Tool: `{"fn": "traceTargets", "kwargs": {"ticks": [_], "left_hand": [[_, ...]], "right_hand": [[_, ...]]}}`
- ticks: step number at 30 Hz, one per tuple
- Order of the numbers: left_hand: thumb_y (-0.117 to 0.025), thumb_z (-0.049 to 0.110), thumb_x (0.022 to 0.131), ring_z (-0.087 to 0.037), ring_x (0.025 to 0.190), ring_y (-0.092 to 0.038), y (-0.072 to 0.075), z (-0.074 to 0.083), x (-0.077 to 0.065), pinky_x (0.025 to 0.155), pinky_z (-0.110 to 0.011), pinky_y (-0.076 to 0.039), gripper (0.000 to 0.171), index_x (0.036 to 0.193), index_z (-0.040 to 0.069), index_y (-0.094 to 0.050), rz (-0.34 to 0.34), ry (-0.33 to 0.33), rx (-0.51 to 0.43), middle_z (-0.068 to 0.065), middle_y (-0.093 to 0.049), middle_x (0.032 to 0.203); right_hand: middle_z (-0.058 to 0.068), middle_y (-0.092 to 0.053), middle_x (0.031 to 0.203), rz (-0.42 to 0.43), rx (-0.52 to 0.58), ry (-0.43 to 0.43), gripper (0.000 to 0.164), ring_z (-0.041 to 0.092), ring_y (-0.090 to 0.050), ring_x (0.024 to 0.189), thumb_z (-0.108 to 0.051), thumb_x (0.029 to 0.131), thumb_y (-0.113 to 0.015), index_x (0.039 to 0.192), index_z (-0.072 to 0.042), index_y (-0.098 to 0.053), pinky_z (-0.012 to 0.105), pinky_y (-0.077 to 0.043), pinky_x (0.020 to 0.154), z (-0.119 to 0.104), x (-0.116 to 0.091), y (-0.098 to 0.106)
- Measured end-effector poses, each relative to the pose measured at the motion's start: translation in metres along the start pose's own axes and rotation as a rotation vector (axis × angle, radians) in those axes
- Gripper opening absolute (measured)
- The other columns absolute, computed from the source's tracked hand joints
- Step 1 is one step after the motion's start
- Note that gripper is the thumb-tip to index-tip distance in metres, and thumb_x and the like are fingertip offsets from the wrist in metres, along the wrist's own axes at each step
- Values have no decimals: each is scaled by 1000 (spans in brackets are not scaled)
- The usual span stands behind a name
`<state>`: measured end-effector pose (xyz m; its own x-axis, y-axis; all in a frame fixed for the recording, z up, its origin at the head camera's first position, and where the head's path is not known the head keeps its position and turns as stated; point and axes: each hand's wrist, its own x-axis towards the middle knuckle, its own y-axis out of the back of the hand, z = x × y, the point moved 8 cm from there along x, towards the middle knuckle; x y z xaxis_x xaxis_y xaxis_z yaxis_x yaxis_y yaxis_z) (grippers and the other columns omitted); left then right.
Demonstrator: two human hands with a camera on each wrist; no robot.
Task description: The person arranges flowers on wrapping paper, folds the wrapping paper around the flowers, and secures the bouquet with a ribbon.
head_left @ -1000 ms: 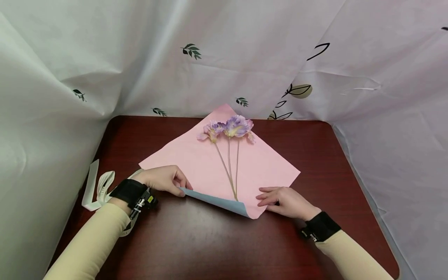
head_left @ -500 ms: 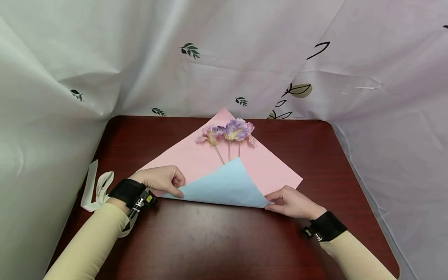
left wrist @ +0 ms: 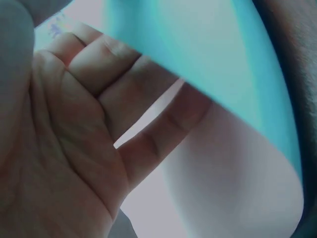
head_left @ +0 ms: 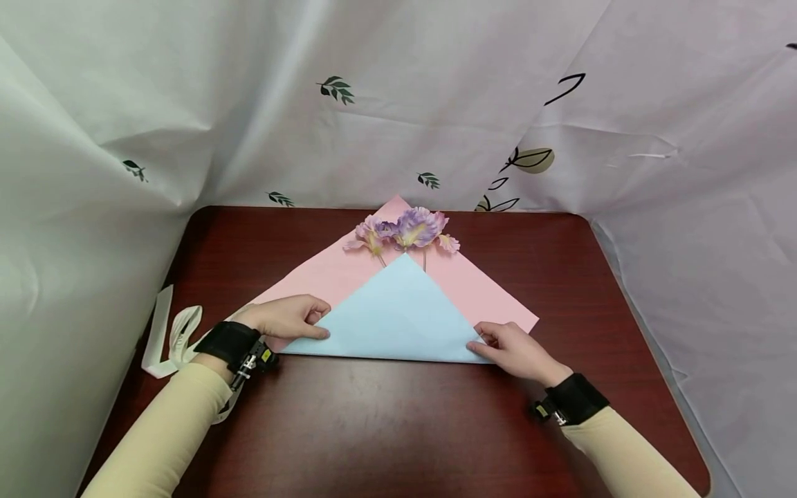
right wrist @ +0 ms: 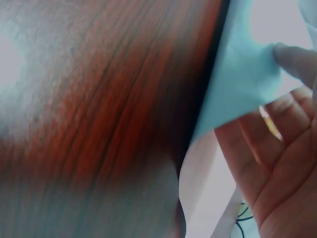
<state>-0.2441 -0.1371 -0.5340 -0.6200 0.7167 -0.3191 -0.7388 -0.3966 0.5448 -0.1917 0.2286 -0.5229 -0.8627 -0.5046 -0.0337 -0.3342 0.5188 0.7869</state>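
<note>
My left hand (head_left: 288,318) and right hand (head_left: 515,349) pinch the blue paper flap (head_left: 403,318).
On the table (head_left: 386,429), it points away from me, long edge running left to right; its tip sits nearer the flowers (head_left: 416,227) than before.

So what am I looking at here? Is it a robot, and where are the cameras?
No robot: these are a person's bare left hand and right hand. The wide picture comes from a camera on the head; the two close ones come from small wrist cameras. On the dark red table lie a white ribbon-like strip and paper, pink on one side and blue on the other, with purple flowers on it. Both hands pinch the paper's folded blue flap, which hides most of the stems.
</note>
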Motion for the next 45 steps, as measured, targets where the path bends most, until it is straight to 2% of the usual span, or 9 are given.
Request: {"fn": "traceTargets", "kwargs": {"ticks": [10,13,16,21,24,27,31,38,45], "left_hand": [[-69,34,91,-7,59,-33,5,-13,3,57,-23,-29,29,79,16,-50,104,102,92,7,-35,62],[-71,33,90,-7,61,-41,7,-14,5,62,-23,-35,22,90,17,-57,131,92,111,7,-43,66],[-74,34,87,-10,67,-50,9,-11,6,67,-26,-42,31,107,16,-59,174,62,122,4,-53,74],[-77,43,82,-15,110,-56,12,8,9,94,-39,-45,73,143,18,-45,302,-55,235,-2,-58,125],[-74,48,83,-21,143,-33,7,27,12,110,-52,-30,85,154,25,-32,343,-153,364,-2,-32,158],[-69,49,87,-29,153,-13,-7,45,15,114,-61,-19,84,156,32,-26,309,-238,476,-3,-14,166],[-65,47,90,-36,153,-4,-29,57,16,117,-64,-9,75,155,34,-29,220,-313,579,-4,-8,167],[-54,35,99,-35,153,-8,-55,52,19,119,-60,-9,62,155,31,-28,144,-361,720,-5,-9,167],[-49,27,101,-32,154,-8,-66,50,22,120,-57,-12,60,156,30,-25,115,-377,722,-5,-10,167]], "right_hand": [[-13,-43,60,25,-28,-187,16,2,-37,51,-42,92,-66,89,-27,-61,21,-36,56,16,5,-8],[-11,-50,64,24,-15,-233,21,5,-43,54,-41,91,-68,103,-24,-64,23,-39,60,18,6,-9],[-10,-55,68,28,-2,-243,28,7,-47,57,-40,90,-69,111,-23,-63,24,-41,61,18,6,-10],[-10,-57,71,37,10,-222,33,7,-49,59,-37,90,-71,117,-22,-61,23,-42,61,17,7,-10],[-9,-56,72,45,2,-210,34,7,-49,60,-36,90,-70,120,-22,-60,23,-42,61,17,8,-10],[-9,-55,72,53,-2,-206,34,7,-49,60,-37,91,-69,120,-22,-60,22,-41,61,17,8,-10],[-10,-55,73,56,2,-208,33,7,-48,60,-37,91,-70,120,-23,-60,23,-41,61,18,8,-11],[-12,-56,75,54,-21,-176,35,6,-48,61,-35,91,-70,121,-22,-60,22,-41,62,15,8,-11],[-14,-53,75,35,-119,-149,38,4,-46,61,-30,90,-71,125,-22,-60,22,-40,63,9,7,-10]]}}
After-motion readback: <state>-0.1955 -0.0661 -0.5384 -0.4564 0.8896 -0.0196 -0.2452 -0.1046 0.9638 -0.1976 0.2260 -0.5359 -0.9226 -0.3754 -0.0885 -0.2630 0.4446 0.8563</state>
